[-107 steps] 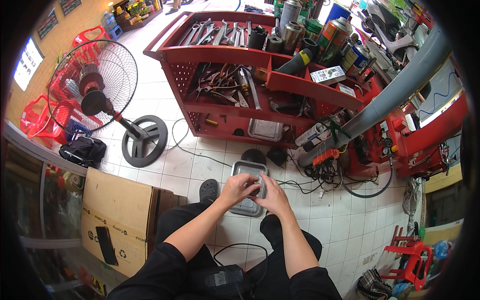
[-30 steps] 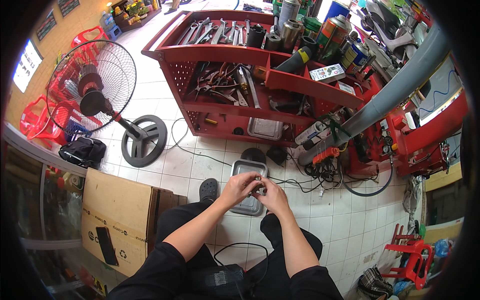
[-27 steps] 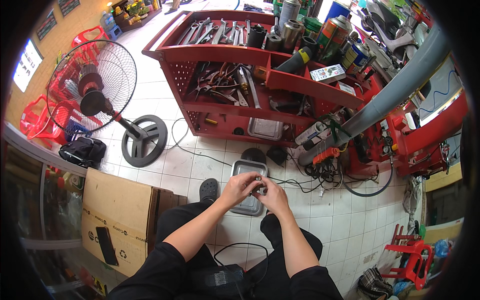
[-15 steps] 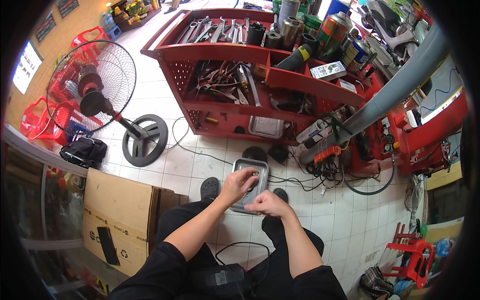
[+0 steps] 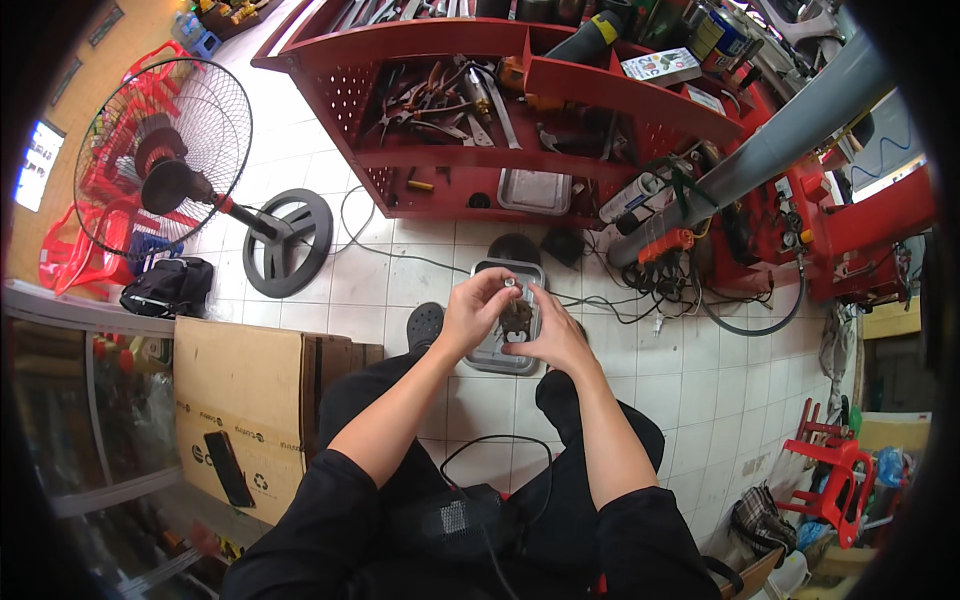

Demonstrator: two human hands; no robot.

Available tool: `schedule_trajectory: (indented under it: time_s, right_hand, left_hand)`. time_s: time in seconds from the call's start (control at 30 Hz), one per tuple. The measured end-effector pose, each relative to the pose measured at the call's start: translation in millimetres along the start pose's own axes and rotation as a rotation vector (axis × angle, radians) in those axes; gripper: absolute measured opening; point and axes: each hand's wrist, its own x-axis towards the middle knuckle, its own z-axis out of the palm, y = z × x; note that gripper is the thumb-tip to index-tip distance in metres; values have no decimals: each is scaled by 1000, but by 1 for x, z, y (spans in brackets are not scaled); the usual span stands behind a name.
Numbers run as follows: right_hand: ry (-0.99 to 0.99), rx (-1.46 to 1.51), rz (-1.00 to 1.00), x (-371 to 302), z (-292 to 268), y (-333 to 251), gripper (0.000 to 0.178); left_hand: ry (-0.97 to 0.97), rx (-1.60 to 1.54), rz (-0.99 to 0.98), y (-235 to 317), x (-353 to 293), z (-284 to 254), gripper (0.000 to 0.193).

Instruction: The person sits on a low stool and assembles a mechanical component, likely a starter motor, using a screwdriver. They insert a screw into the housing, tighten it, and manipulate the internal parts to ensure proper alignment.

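Note:
My left hand [image 5: 476, 312] is over the grey tray [image 5: 486, 358] on the floor between my feet. Its thumb and fingertips pinch a small, shiny, round-ended metal piece [image 5: 510, 284] too small to name. My right hand [image 5: 560, 338] faces it from the other side, thumb and forefinger spread in a wide curve. Between the two hands a dark, greasy-looking metal part [image 5: 516, 318] shows above the tray; whether the right fingers touch it I cannot tell.
A red tool trolley [image 5: 440, 195] with pliers and wrenches stands ahead. To the left are a floor fan [image 5: 165, 180] and a cardboard box [image 5: 240, 400] with a phone [image 5: 229, 468] on it. Black cables [image 5: 600, 300] cross the tiles behind the tray. Red plastic stools [image 5: 835, 480] stand right.
My view has tilted down. The right hand has gone from curled fingers to a spread thumb and forefinger, closer to the left hand. The dark part now shows between them.

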Motion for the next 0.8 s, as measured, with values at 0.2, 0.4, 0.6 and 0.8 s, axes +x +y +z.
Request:
schedule_trajectory:
  time_s: [0.2, 0.4, 0.6, 0.8]
  right_hand:
    - [-182, 437, 84, 8, 3, -4, 76]
    - [-138, 651, 145, 6, 17, -3, 65]
    - [-102, 696, 225, 7, 15, 1, 55]
    - [-165, 678, 176, 8, 12, -2, 51]
  left_hand:
    - [-9, -406, -160, -6, 7, -9, 19]
    - [21, -431, -234, -11, 15, -16, 21]
    - [-146, -662, -312, -6, 15, -12, 34]
    - [-112, -471, -286, -22, 16, -21, 37]
